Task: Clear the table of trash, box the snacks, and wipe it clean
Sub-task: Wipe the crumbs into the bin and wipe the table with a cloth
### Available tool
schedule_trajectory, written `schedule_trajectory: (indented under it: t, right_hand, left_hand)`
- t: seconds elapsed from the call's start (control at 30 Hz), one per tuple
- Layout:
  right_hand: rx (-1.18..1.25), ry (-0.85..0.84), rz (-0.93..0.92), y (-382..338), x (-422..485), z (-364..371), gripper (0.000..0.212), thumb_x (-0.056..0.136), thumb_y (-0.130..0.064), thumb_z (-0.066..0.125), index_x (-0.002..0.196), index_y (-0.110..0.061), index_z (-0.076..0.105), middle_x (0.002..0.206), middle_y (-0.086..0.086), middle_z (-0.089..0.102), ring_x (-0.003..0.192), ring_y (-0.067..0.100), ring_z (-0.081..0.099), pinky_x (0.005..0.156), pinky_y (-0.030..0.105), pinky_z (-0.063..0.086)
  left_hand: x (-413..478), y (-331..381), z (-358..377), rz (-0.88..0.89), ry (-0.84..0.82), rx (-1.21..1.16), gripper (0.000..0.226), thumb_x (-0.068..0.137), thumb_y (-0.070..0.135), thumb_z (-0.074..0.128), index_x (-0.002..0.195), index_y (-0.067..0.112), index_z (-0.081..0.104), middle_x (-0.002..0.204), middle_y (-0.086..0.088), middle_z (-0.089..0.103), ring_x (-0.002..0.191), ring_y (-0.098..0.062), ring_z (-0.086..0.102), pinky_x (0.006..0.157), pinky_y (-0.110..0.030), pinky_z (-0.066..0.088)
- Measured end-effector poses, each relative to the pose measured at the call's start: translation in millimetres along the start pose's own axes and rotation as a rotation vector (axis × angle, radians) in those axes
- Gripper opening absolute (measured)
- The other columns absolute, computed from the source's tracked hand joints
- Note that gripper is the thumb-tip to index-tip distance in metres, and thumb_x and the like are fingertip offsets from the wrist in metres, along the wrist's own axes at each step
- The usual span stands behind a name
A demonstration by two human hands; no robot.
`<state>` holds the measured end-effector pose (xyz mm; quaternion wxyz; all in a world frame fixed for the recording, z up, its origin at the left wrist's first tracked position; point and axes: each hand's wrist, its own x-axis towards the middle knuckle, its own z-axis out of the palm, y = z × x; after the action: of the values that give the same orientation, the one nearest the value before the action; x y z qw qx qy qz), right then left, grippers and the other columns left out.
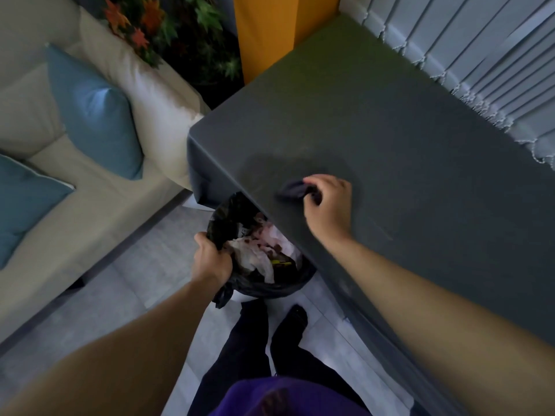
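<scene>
A dark grey table (390, 121) fills the right half of the view. Near its front-left edge my right hand (329, 205) grips a small dark cloth (292, 189) that lies bunched on the tabletop. Below that edge stands a bin lined with a black trash bag (231, 217), holding crumpled white and pink paper trash (261, 250). My left hand (211, 259) grips the bag's near-left rim, beside the table edge. Part of the bin is hidden under the tabletop.
A beige sofa (90, 205) with two blue cushions (93, 115) stands to the left. Plants (168, 31) and an orange pillar (264, 34) are behind it. Vertical blinds (480, 55) run along the table's far side. My legs stand on pale floor by the bin.
</scene>
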<state>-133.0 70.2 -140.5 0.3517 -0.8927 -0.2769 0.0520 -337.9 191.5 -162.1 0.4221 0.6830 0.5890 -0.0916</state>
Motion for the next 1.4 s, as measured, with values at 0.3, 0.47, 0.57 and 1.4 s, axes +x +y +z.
schedule_trajectory:
  t: [0.3,0.47,0.57,1.4]
  right_hand:
    - [0.054,-0.464,-0.350,-4.9,-10.6,6.1,0.023,0.071,0.001,0.068,0.085,-0.014,0.078,0.088,-0.002,0.074,0.090,0.020,0.059,0.082,0.026,0.046]
    - [0.057,0.122,0.069,-8.5,53.2,8.7,0.027,0.078,0.001,0.061,0.098,-0.009,0.075,0.098,0.007,0.073,0.093,0.023,0.064,0.090,0.031,0.048]
    - [-0.043,0.031,0.212,-14.4,81.4,18.2,0.031,0.086,-0.011,0.063,0.115,-0.006,0.070,0.110,0.011,0.071,0.102,0.030,0.062,0.095,0.040,0.048]
    - [0.110,-0.454,-0.481,-86.9,129.4,99.9,0.025,0.075,0.005,0.067,0.095,-0.008,0.076,0.102,0.006,0.072,0.098,0.026,0.062,0.090,0.033,0.049]
  left_hand:
    - [19.8,7.8,-3.8,-0.012,0.077,-0.030,0.022,0.095,0.010,0.044,0.109,0.012,0.027,0.096,-0.018,0.052,0.084,-0.036,0.053,0.075,-0.048,0.048]
    - [40.3,10.2,-13.4,-0.022,0.122,-0.036,0.022,0.094,0.010,0.044,0.108,0.011,0.027,0.094,-0.017,0.052,0.081,-0.035,0.052,0.071,-0.044,0.043]
    - [54.1,12.1,-20.2,-0.026,0.124,-0.011,0.023,0.094,0.012,0.045,0.108,0.013,0.027,0.093,-0.016,0.052,0.081,-0.036,0.053,0.070,-0.045,0.045]
    - [120.3,6.8,-51.6,0.042,0.060,-0.021,0.024,0.093,0.006,0.040,0.108,0.019,0.028,0.080,-0.010,0.056,0.067,-0.024,0.055,0.056,-0.038,0.044]
